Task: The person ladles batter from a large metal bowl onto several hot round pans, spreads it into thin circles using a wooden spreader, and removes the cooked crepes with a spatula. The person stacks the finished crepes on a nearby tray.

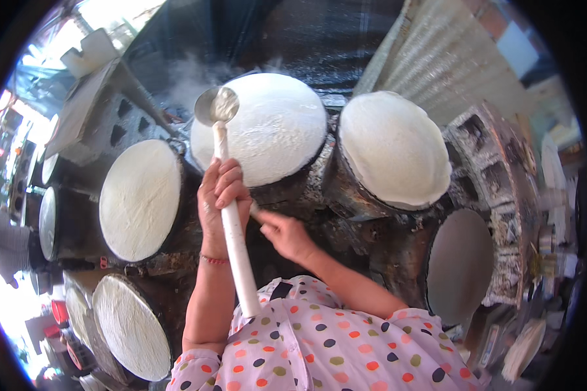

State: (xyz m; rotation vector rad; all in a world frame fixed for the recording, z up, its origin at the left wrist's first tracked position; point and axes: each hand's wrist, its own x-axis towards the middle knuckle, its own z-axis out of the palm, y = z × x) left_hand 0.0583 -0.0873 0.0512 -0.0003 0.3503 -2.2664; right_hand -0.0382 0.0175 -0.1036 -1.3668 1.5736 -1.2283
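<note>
Limits of view first. The black fisheye rim cuts off the far left and far right, where I cannot identify most of the clutter. Steam (192,75) softens the area above the ladle (235,241). The right hand (288,238) is smeared by blur, right of centre: its fingers are partly curled, with a short pale piece (254,209) near their tips. I cannot tell whether that piece is gripped, nor what it is.

The left hand (223,195) is clenched firmly around the ladle's thick white handle, hiding its middle. I record the ladle at frame centre, handle end low, bowl (204,104) high and holding pale matter. The bowl overlaps the left edge of the upper-centre griddle (274,130), which is coated white; contact I cannot confirm.

Further white-coated rounds stand at left centre (140,201) and lower left (130,326). A pale sheet (394,150), its edge uneven, lies upper right. A grey disc (461,267) stands right of centre.
</note>
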